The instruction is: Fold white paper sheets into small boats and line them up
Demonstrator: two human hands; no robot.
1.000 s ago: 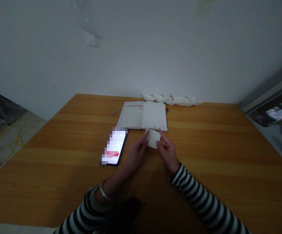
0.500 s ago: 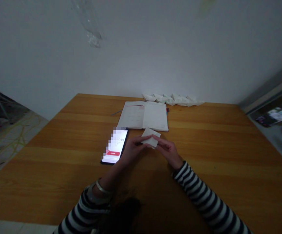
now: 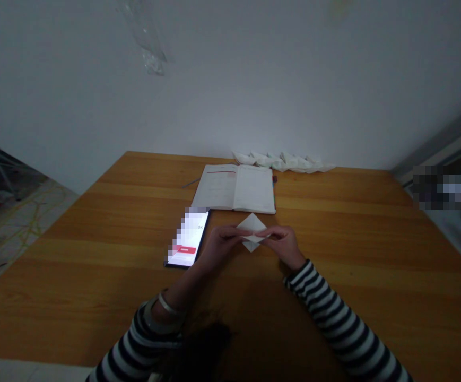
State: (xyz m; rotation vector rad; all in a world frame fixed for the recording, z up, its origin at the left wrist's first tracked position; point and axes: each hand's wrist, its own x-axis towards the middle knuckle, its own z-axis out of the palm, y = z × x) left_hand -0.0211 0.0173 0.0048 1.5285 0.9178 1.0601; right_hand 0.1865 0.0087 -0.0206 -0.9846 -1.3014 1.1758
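A small folded piece of white paper [image 3: 252, 221] is held up in front of the notebook, its outline like a diamond with a crease across the middle. My left hand [image 3: 221, 243] pinches its left corner between thumb and fingers. On the opposite corner, my right hand [image 3: 286, 245] has the same kind of pinch. Both hands are closed on the paper, with the fingertips close together near its centre. Just beyond lies an open notebook [image 3: 254, 188] with pale pages. To the left of my left hand is a phone [image 3: 188, 249] with a lit screen.
A row of folded white paper pieces [image 3: 281, 161] lies along the wall behind the notebook. The wooden table [image 3: 357, 239] runs up to a pale wall [image 3: 230, 79]. A thin pen-like item [image 3: 191, 183] rests left of the notebook.
The paper has turned to a more symmetrical diamond, and its lower point now shows below my fingers. My right hand has moved slightly to the right.
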